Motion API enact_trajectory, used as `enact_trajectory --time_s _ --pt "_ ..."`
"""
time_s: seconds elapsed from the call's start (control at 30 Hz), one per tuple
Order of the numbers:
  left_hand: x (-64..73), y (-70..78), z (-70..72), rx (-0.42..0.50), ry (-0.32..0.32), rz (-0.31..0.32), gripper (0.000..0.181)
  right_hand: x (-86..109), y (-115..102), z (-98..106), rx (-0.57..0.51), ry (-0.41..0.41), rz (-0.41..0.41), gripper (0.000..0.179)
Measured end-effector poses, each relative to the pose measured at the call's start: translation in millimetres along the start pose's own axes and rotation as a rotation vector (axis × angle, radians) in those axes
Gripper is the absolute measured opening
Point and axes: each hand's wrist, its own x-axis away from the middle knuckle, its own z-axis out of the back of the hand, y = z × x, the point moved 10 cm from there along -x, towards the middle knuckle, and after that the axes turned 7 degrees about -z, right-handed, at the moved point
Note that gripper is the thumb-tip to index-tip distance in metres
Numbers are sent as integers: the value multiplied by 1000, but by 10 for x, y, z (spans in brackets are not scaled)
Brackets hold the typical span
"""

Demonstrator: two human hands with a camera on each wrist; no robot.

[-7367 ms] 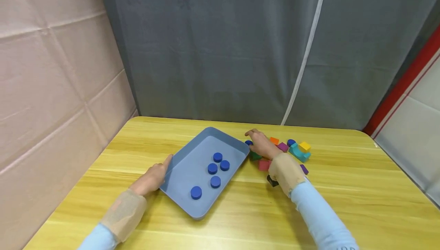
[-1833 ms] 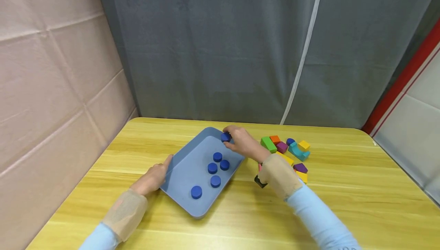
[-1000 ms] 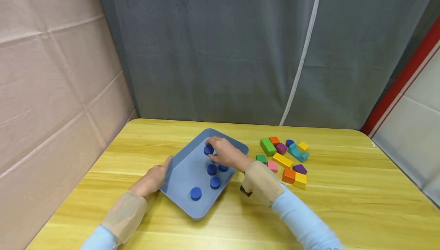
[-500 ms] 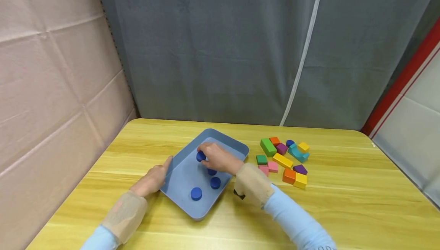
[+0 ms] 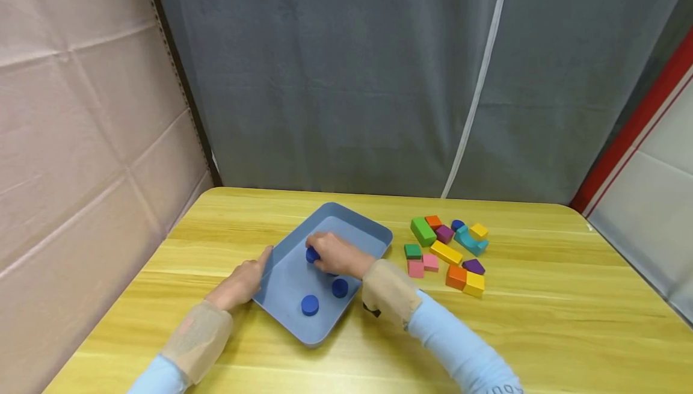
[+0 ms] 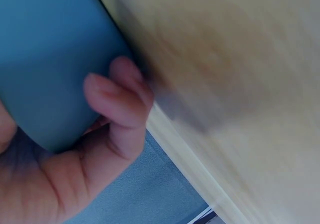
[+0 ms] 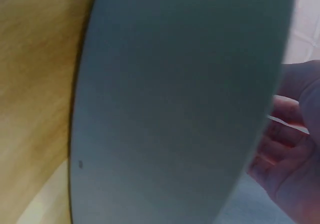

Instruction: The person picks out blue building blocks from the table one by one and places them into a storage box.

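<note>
A blue-grey tray (image 5: 289, 289) lies slanted on the wooden table. My left hand (image 5: 240, 280) grips its left side, with the thumb along the rim; the left wrist view shows curled fingers (image 6: 117, 104) at the tray's outer wall. Inside the tray, my right hand (image 5: 343, 255) pinches a blue disc block (image 5: 311, 254) close over the tray floor. Two more blue discs show plainly nearer the front, one at the left (image 5: 310, 305) and one at the right (image 5: 340, 288). Others are hidden under the right hand. In the right wrist view, the tray's wall (image 7: 175, 109) covers most of the fingers.
Right of the tray lie several coloured blocks: a long green block (image 5: 423, 231), a teal arch (image 5: 470, 240), a yellow bar (image 5: 446, 252), pink blocks (image 5: 416, 269), an orange cube (image 5: 456, 277) and another blue disc (image 5: 457, 224). A grey curtain (image 5: 335, 81) hangs behind the table.
My right hand has gone from the coloured blocks over the tray's far edge, bringing a blue disc, then lower and leftward inside the tray. My left hand stays on the tray's side.
</note>
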Motion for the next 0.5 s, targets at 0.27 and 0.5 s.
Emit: enact_trajectory --time_s 0.27,0.5 --pt "8 2 -9 10 -7 6 73 5 7 -111 24 -58 -22 29" --pt "0 -4 0 9 -7 11 73 10 6 -174 61 -88 -16 28"
